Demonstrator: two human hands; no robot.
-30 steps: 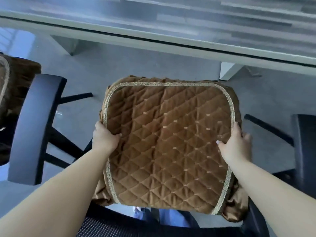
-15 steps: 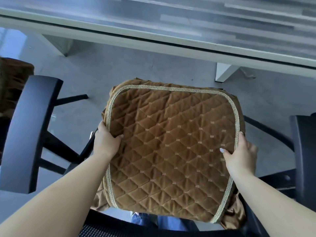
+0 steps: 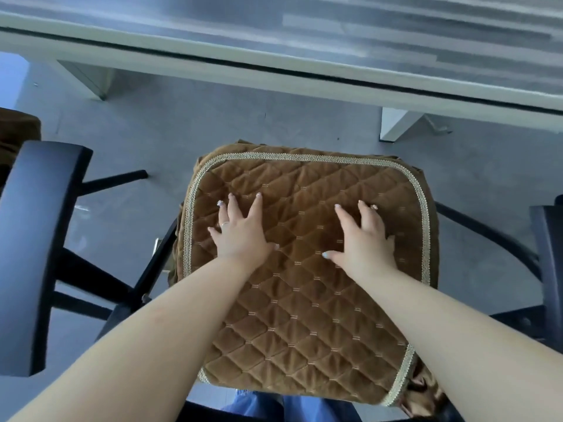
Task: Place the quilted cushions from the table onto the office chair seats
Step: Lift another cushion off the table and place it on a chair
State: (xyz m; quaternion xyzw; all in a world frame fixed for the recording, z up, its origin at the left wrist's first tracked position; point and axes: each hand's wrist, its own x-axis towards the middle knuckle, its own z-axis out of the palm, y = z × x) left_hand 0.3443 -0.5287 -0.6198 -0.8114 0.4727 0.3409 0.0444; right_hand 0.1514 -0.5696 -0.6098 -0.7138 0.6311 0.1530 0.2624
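Note:
A brown quilted cushion point(image 3: 307, 300) with a beige braided border lies flat on the seat of an office chair, between the left armrest point(image 3: 33, 245) and the right armrest point(image 3: 548, 269). My left hand point(image 3: 243, 233) presses on its upper left part with fingers spread and straight. On the upper right part rests my right hand point(image 3: 362, 242), also flat with fingers spread. The seat itself is hidden under the cushion. Another brown cushion point(image 3: 18, 132) shows at the far left edge on a neighbouring chair.
A long white table point(image 3: 274, 68) runs across the top, with its legs point(image 3: 396, 126) on the grey floor. Black chair base spokes point(image 3: 112, 181) stick out at the left. Blue trouser legs point(image 3: 292, 406) show at the bottom.
Both hands let go of the cushion's side edges and moved onto its top, now pressing flat. The cushion has come down to lie level on the seat.

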